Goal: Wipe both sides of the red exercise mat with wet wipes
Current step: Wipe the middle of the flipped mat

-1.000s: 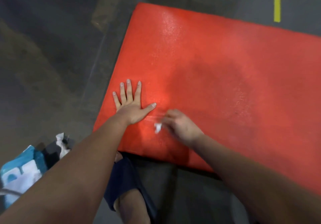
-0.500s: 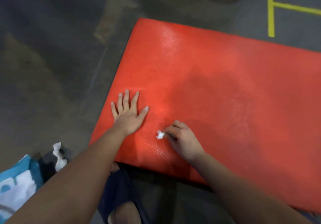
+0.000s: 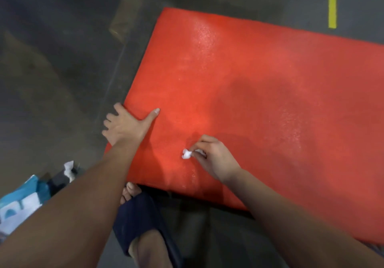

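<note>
The red exercise mat (image 3: pixel 259 101) lies flat on the grey floor (image 3: pixel 52 70), and the person bends over its near left corner. The left hand (image 3: pixel 124 125) grips the mat's left edge. Its thumb is laid out straight on the red top and the other fingers are curled down over the side, against the floor. To the right of that hand, a little in from the mat's near edge, the right hand (image 3: pixel 212 157) pinches a small crumpled white wet wipe (image 3: pixel 186 153) between thumb and fingertips, with the rest of the fingers bent in. I cannot tell whether the wad touches the mat's surface or sits just above it. The mat glistens in patches, one towards its far left corner and another to the right of the right hand. Just off the mat's near edge a foot in a dark blue slipper (image 3: pixel 141 222) stands on the floor, toes almost at the mat. Left of the mat's near corner lies a blue and white pack (image 3: pixel 18 207), its print too blurred to read, and beside it a bit of crumpled white tissue (image 3: pixel 68 168). Beyond the mat's far edge, to the right, a yellow line (image 3: pixel 332 3) is painted on the floor.
</note>
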The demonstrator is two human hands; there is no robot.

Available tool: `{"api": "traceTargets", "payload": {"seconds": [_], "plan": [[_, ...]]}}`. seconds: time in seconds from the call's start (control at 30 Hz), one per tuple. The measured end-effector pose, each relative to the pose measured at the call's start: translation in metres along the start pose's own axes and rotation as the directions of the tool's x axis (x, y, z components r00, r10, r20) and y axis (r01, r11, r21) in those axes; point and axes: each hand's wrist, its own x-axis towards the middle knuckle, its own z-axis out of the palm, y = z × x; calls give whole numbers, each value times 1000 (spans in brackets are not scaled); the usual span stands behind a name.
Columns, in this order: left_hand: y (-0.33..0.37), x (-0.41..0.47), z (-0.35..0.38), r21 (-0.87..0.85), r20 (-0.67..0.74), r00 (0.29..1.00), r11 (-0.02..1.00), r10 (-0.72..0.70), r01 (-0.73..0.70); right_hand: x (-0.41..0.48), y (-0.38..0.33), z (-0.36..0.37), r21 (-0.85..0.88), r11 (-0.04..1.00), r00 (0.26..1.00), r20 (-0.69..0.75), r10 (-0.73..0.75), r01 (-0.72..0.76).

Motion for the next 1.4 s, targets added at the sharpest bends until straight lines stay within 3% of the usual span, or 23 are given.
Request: {"api": "traceTargets", "payload": {"seconds": [0.1,0.33,0.47,0.63,0.8,0.93,1.03,1.17,1.27,1.4], "plan": [[3,3,-22,14,-6,995,995,97,-97,-3,-3,-8,19,1000,1000,-25,-10,11],[6,-7,-58,43,-39,991,991,130,-128,-12,-25,-36,20,995,993,63,-104,103],[-14,-15,-53,41,-88,987,991,131,-128,-20,-23,-30,14,993,978,175,-116,115],[-15,-7,-47,40,-98,985,989,145,-142,-7,-19,-22,12,991,982,133,-135,135],[-19,-1,-21,140,-144,974,978,174,-154,2,-12,-13,-43,987,966,218,-140,153],[-3,1,-5,287,-195,917,914,349,-286,32,10,-26,-135,990,997,65,-39,48],[25,0,5,251,-144,867,865,477,-434,27,2,-24,-48,998,996,82,-41,45],[54,-5,21,167,41,792,777,609,-607,-11,-12,-19,22,998,961,270,-62,58],[50,-6,41,212,258,765,738,590,-640,-34,-18,-24,35,997,933,351,-77,68],[50,-3,45,208,309,766,746,564,-633,-53,-27,-22,41,995,919,380,-103,94]]}}
